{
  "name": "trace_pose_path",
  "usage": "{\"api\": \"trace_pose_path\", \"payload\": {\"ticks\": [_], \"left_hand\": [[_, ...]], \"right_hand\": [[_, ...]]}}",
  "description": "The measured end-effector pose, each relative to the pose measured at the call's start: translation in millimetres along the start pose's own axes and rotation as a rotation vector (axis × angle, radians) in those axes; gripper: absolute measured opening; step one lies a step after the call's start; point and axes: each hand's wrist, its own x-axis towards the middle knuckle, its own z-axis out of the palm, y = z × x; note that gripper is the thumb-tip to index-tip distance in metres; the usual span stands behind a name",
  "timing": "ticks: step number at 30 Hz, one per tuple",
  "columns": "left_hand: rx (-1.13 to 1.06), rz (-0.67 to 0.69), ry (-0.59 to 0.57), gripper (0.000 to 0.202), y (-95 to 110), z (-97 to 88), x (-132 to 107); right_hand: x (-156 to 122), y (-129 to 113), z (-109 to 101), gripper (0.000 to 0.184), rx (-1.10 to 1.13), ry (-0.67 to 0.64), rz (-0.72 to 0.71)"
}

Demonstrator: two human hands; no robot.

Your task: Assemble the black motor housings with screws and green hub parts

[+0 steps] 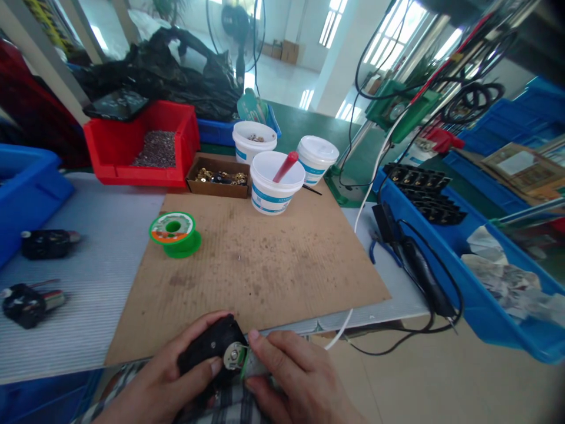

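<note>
Near the bench's front edge, my left hand is wrapped around a black plastic housing, its thumb on the near face. A round metal disc shows at the housing's right side. My right hand pinches a small silvery motor with a green edge, right beside that disc. Whether the motor is fixed to the housing I cannot tell. Two similar black units lie at the left: one black unit farther back, and another black unit with wires closer to me.
A cardboard sheet carries a green solder spool, a box of brass parts and a white tub with a red handle. Behind stands a red bin. At right, a corded black tool leans along a blue crate.
</note>
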Motion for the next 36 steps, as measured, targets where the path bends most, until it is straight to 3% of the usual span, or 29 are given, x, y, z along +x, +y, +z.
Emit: {"api": "trace_pose_path", "payload": {"ticks": [7,10,11,14,17,27,36], "left_hand": [[0.074,0.025,0.049,0.054,5.0,2.1,0.2],[0.155,0.077,0.058,0.056,16.1,4.6,0.2],[0.181,0.07,0.046,0.058,19.3,5.2,-0.3],[0.238,0.056,0.031,0.061,23.5,5.8,-2.3],[0.252,0.062,0.06,0.064,21.1,6.0,-3.3],[0.198,0.095,0.08,0.054,30.6,12.5,-5.4],[0.206,0.182,0.167,0.052,1.9,4.5,5.6]], "right_hand": [[-1.7,-0.4,3.6,0.038,0.019,0.076,0.025],[1.8,-2.3,-0.4,0.023,0.13,0.096,0.135],[3.5,-3.1,-2.2,0.019,0.172,0.065,0.207],[7.8,-4.7,-5.9,0.03,0.265,-0.094,0.415],[9.9,-5.3,-5.1,0.036,0.319,-0.174,0.51],[13.5,-6.9,-3.1,0.034,0.335,-0.198,0.53],[11.4,-9.8,-0.3,0.035,0.166,-0.186,0.484]]}}
